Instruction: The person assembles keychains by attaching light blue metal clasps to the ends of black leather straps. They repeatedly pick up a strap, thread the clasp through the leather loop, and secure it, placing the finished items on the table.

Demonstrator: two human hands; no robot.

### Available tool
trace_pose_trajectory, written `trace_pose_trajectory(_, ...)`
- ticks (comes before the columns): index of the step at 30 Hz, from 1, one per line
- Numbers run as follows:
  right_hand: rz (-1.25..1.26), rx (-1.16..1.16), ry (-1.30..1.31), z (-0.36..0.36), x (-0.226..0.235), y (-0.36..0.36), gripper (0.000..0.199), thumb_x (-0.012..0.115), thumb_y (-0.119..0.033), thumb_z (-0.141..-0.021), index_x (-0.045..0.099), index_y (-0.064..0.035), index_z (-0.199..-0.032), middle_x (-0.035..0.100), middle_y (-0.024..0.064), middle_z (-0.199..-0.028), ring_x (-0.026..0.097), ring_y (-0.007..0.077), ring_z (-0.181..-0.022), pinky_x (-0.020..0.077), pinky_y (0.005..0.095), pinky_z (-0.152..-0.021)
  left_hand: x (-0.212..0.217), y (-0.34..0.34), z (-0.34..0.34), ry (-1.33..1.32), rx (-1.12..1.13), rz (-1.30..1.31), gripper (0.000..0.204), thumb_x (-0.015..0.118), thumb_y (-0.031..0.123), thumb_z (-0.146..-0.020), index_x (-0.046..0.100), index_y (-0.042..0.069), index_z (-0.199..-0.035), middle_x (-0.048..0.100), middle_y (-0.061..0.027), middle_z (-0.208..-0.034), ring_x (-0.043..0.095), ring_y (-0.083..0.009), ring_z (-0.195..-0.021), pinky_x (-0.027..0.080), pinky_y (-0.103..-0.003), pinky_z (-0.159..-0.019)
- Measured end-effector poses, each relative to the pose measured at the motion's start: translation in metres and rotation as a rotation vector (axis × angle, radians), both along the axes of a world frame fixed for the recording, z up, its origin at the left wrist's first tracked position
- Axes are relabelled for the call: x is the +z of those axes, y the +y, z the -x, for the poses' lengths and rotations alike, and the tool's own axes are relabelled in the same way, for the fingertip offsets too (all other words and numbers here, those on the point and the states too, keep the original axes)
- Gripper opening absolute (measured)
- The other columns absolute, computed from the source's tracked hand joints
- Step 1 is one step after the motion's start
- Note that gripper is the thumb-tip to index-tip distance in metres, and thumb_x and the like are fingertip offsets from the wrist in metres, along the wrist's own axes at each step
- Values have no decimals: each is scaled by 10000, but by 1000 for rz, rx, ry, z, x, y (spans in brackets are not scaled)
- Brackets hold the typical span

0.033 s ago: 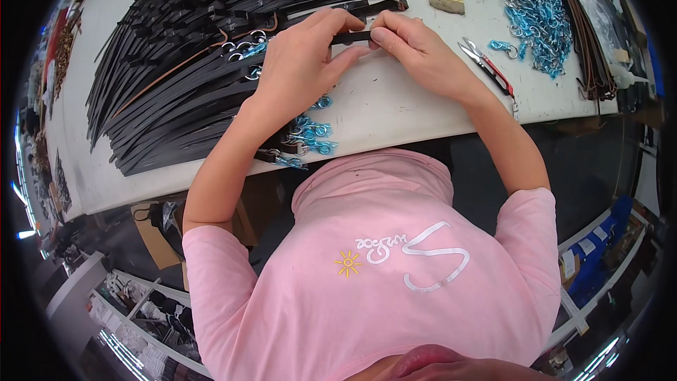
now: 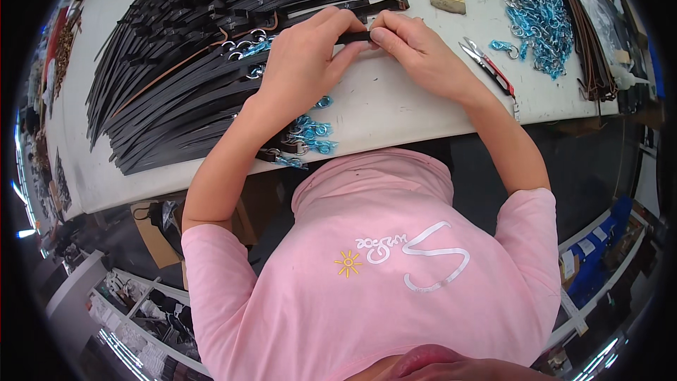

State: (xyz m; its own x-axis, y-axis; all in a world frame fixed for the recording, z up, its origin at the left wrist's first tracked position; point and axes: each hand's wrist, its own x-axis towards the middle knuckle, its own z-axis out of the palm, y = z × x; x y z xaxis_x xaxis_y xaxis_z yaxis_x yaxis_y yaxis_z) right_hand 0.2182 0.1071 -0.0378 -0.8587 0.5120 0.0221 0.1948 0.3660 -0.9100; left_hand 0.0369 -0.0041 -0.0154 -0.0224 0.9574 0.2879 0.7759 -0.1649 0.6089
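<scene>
Between my two hands runs a short visible length of black strap (image 2: 354, 37), held above the white table (image 2: 395, 109). My left hand (image 2: 300, 60) is closed on it, with thumb and fingertips meeting around the strap. On the other side, my right hand (image 2: 417, 49) pinches the strap's end between thumb and forefinger. The rest of the strap is hidden behind my left hand. Under and beside my left forearm lie many black straps (image 2: 169, 120), some fitted with metal clasps in blue wrapping (image 2: 310, 127).
A large pile of black straps (image 2: 211, 0) covers the table's left. To the right lie red-handled thread snips (image 2: 488, 67), a yellowish block (image 2: 447, 0) with a needle-like pin, a heap of blue-wrapped clasps (image 2: 539, 14) and brown straps (image 2: 594, 63).
My left thumb has risen and closed against the strap, narrowing the gap below it. My right hand has stayed nearly still.
</scene>
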Motion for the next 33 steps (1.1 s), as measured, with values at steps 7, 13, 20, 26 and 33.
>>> trace_pose_trajectory(7, -22, 1, 35, 5, -4, 0, 250, 487, -235, -1047, 513, -35, -900, 466, 37, -728, 434, 149, -741, 379, 296, -710, -2, 2, -4, -14, 10, -36, 126, 726, 66, -868, 682, -4, -963, 632, -74, -816, 531, -151, -589, 428, -259, -543)
trace_pose_trajectory(13, 270, 21, 39, 0, 4, 5, 311, 474, -310, -1067, 546, -74, -877, 463, -30, -730, 420, 82, -745, 362, 268, -696, 5, 1, 1, -87, 28, 3, 161, 769, 64, -836, 699, 11, -971, 648, -37, -817, 533, -96, -618, 409, -234, -532)
trace_pose_trajectory(20, 334, 65, -72, 5, 12, 6, 267, 528, -283, -1049, 545, -83, -874, 449, -58, -764, 393, 54, -739, 327, 221, -676, 8, 0, 0, -77, 8, 0, 157, 780, 75, -838, 690, 11, -949, 657, -32, -815, 582, -82, -663, 440, -216, -559)
trace_pose_trajectory(26, 244, -19, 243, 10, 6, -7, 284, 566, -263, -1016, 569, -23, -864, 487, -20, -747, 433, 65, -743, 388, 247, -701, 4, 2, 0, -237, -3, -62, 175, 788, 69, -824, 663, -10, -918, 634, -72, -805, 564, -131, -621, 452, -255, -527)
trace_pose_trajectory(33, 432, 23, 95, 7, 9, 3, 232, 545, -268, -1040, 588, -57, -954, 499, -38, -825, 457, 54, -787, 387, 226, -730, 3, 2, 4, -270, -1, -9, 182, 782, 89, -838, 666, -7, -940, 630, -66, -811, 548, -127, -604, 445, -248, -529)
